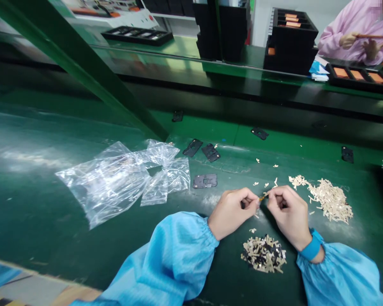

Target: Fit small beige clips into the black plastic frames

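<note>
My left hand (234, 211) and my right hand (289, 214) meet above the green table, each closed in a pinch. Between their fingertips is a tiny amber-coloured strip (262, 198), too small to name more exactly. Just in front of my wrists lies a pile of small beige and black pieces (264, 254). To the right of my right hand spreads a larger heap of beige pieces (331, 200). A few loose beige bits (275, 182) are scattered beyond my fingers. A flat black plastic part (205, 181) with cut-outs rests left of my left hand.
Crumpled clear plastic bags (115, 182) lie to the left. More black plastic parts (259, 133) are strewn farther back. A green post (92, 76) slants across the left side. Behind a ledge stand stacked black trays (290, 46), and a co-worker in a pink sleeve (333, 34) sits right.
</note>
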A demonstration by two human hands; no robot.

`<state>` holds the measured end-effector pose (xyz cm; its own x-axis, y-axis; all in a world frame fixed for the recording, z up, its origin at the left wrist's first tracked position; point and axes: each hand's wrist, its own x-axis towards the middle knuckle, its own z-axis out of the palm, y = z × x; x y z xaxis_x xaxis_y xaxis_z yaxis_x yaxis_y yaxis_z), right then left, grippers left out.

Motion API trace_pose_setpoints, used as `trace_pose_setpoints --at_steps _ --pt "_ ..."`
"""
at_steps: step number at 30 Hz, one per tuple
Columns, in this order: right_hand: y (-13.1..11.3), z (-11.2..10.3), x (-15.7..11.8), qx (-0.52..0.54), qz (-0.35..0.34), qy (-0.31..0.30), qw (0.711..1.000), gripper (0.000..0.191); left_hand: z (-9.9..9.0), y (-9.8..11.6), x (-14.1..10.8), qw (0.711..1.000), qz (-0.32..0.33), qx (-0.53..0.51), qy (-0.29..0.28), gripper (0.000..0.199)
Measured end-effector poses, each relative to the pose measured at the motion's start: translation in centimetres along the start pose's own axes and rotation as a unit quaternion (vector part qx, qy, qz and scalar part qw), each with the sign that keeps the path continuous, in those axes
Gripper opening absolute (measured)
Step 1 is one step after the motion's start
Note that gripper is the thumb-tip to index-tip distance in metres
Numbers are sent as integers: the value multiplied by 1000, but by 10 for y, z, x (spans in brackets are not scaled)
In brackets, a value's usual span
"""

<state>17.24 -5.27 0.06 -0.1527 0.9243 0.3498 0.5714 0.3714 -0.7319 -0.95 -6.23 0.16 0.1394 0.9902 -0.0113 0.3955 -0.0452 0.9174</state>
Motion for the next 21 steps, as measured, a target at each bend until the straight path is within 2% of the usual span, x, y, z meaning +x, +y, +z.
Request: trace_pose_setpoints --at_steps 3,6,8,10,12,14,16,19,21 --pt "8 0 4 23 62 30 997 15 -2 -1 2 1000 12 5 11 13" --pt "19 0 6 45 103 45 993 21 -8 -4 5 992 90 87 31 13" --pt "23 0 8 51 119 60 990 24 -15 -8 7 967 188 166 43 11" --pt "23 -1 9 55 108 75 990 21 -23 -12 9 927 291 229 57 12" --pt "18 -2 11 76 87 64 991 15 -32 -15 11 888 368 265 74 14" --pt "10 -4 11 130 93 -9 987 15 -39 -15 11 858 417 285 88 15" --pt "2 -7 12 217 139 -138 956 20 -42 -13 10 839 450 292 93 16" --pt "-5 -12 13 343 227 -312 857 29 -42 -12 9 825 482 281 90 22" --pt "-7 -16 13 399 265 -366 798 32 -41 -13 8 825 490 268 86 27"
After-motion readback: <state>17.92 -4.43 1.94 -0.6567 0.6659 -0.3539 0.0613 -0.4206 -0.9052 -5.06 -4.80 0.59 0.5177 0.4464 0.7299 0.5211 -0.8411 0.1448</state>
